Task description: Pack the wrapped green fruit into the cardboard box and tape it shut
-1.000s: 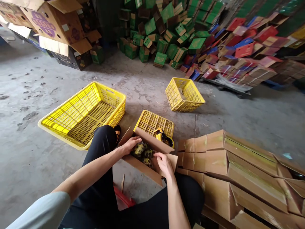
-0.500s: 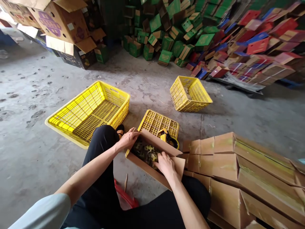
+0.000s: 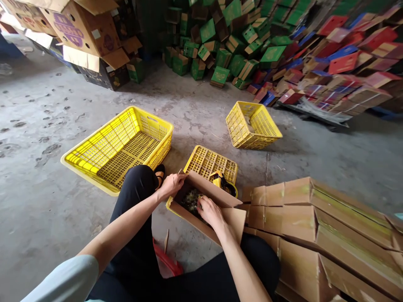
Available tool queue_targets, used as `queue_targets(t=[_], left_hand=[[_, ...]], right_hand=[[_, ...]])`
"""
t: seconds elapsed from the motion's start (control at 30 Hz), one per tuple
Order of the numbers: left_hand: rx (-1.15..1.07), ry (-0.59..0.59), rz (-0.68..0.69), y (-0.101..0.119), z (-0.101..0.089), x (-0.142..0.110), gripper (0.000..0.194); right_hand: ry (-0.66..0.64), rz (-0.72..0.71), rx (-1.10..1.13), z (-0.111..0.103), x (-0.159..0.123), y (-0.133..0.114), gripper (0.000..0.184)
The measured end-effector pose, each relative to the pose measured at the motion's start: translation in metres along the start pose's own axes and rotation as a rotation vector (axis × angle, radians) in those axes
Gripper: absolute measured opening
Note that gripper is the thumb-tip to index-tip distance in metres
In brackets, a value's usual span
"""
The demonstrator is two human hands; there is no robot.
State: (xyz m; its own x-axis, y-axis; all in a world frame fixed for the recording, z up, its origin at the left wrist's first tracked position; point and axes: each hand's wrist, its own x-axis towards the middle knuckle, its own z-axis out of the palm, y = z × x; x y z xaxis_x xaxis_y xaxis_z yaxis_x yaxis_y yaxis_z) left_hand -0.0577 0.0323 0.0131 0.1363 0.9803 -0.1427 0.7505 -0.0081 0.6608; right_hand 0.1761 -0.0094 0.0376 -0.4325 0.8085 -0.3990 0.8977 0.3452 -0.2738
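Between my knees stands an open cardboard box (image 3: pixel 206 182) with raised flaps. Dark, yellow-specked contents (image 3: pixel 189 200) lie inside; their kind is unclear. At the box's far left corner, my left hand (image 3: pixel 171 186) is closed on the cardboard edge. My right hand (image 3: pixel 211 212) reaches down into the box with fingers bent against the contents; its fingertips are partly hidden. Just beyond the box, an upturned yellow crate (image 3: pixel 208 161) carries a yellow-and-black tool (image 3: pixel 223 183) resembling a tape dispenser.
A large yellow basket (image 3: pixel 147 117) sits at left, a smaller yellow basket (image 3: pixel 255 126) farther ahead. Stacked folded cartons (image 3: pixel 283 214) crowd my right side. Green boxes (image 3: pixel 220 75), red and blue boxes (image 3: pixel 343 63) and big cartons (image 3: pixel 82 33) line the back. Something red (image 3: pixel 168 260) lies below.
My left hand went from inside the box to its far left corner. My right hand moved from the right end onto the contents, which now show less yellow. The view shifted slightly left.
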Motion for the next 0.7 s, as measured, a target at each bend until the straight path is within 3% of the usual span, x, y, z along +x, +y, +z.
queue_targets(t=[0.13, 0.27, 0.33, 0.43, 0.5, 0.6, 0.63, 0.7], left_hand=[[0.013, 0.003, -0.025, 0.002, 0.001, -0.002, 0.047], [0.046, 0.013, -0.025, 0.006, 0.002, -0.002, 0.047], [0.064, 0.022, -0.014, 0.009, 0.002, -0.003, 0.048], [0.085, 0.040, 0.019, 0.013, -0.004, -0.010, 0.047], [0.109, 0.099, 0.064, 0.018, -0.010, -0.018, 0.046], [0.117, 0.172, 0.163, 0.030, -0.012, -0.032, 0.037], [0.095, 0.124, 0.179, 0.036, -0.008, -0.035, 0.035], [0.021, -0.149, 0.103, 0.048, 0.007, -0.034, 0.034]], right_hand=[[0.033, 0.177, 0.059, -0.005, -0.021, 0.025, 0.024], [0.029, 0.403, 0.119, 0.004, 0.007, 0.016, 0.044], [0.025, 0.395, 0.171, 0.010, 0.019, 0.003, 0.046], [0.005, 0.240, 0.285, 0.016, 0.020, -0.009, 0.045], [0.015, 0.187, 0.342, 0.015, 0.011, -0.003, 0.043], [0.052, 0.291, 0.376, 0.010, -0.006, 0.029, 0.046], [0.043, 0.343, 0.380, 0.008, -0.009, 0.041, 0.046], [0.009, 0.402, 0.398, 0.010, -0.009, 0.059, 0.044]])
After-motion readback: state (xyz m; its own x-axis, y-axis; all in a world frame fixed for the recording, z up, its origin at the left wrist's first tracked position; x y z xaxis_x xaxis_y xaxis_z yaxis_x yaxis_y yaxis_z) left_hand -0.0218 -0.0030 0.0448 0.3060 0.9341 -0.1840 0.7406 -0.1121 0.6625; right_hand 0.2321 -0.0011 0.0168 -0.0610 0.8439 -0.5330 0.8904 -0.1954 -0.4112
